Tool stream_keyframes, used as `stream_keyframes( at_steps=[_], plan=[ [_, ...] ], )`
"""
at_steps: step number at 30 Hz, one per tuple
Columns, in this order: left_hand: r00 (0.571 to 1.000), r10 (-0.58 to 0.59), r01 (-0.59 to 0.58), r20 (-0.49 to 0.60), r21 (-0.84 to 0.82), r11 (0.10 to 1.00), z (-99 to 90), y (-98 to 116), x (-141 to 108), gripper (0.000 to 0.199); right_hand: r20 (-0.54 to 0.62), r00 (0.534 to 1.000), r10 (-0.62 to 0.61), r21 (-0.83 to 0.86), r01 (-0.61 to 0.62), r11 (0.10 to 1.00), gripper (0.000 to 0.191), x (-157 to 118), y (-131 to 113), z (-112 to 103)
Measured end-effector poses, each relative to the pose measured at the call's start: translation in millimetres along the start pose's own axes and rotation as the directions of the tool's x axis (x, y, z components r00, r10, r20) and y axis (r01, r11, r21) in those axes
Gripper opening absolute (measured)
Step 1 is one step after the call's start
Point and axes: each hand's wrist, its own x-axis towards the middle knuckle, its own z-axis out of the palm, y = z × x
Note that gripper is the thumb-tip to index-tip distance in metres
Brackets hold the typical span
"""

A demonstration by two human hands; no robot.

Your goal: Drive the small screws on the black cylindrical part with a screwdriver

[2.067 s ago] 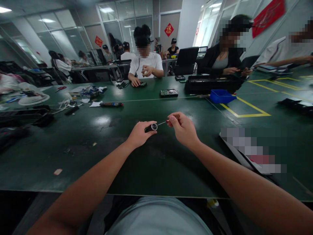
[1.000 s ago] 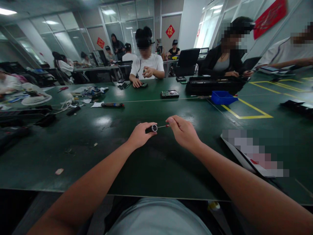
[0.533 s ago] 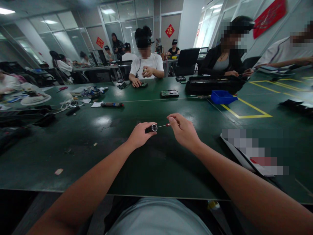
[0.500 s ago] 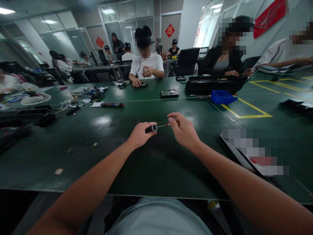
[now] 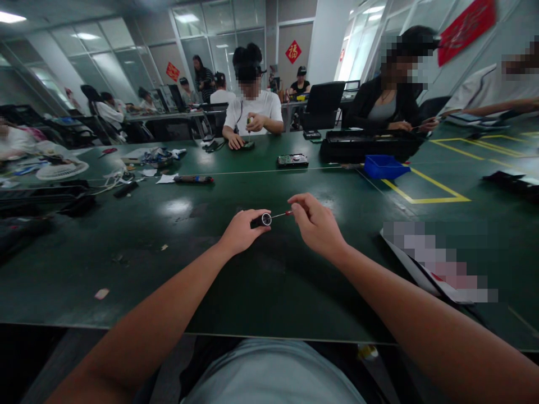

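Note:
My left hand (image 5: 241, 231) is closed around a short black cylindrical part (image 5: 261, 220), whose light ring-shaped end faces right and toward me. From the other side, my right hand (image 5: 315, 221) grips a thin screwdriver (image 5: 281, 215) with a red handle mostly hidden by the fingers. The screwdriver's metal shaft points left, its tip at the open end of the cylinder. Whether the tip touches a screw inside is too small to tell. Both hands are just above the green tabletop (image 5: 261, 297).
A hard drive (image 5: 292, 161) lies ahead, with a blue bin (image 5: 386, 167) and a long black casing (image 5: 370, 146) to its right. A dark pen-like tool (image 5: 193, 179) rests left. A pixelated sheet (image 5: 438, 264) lies right. A co-worker (image 5: 252, 112) sits opposite.
My hands, the cylinder and the screwdriver hold nearly the same place. The view has shifted very slightly, and the co-worker opposite has moved their upper hand a little.

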Motion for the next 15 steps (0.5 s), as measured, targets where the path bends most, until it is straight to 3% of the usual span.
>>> stream_keyframes(
  at_steps=[9,15],
  plan=[
    [1.000,-0.002,0.002,0.002,0.006,1.000,-0.1,-1.2,0.5,0.041,0.029,0.999,0.013,-0.013,-0.012,1.000,0.027,0.1,0.7,0.0],
    [1.000,-0.010,0.010,0.002,0.004,1.000,-0.2,0.1,0.7,0.041,-0.040,0.999,0.017,0.159,-0.011,0.987,0.021,0.3,7.9,5.1]
  ],
)
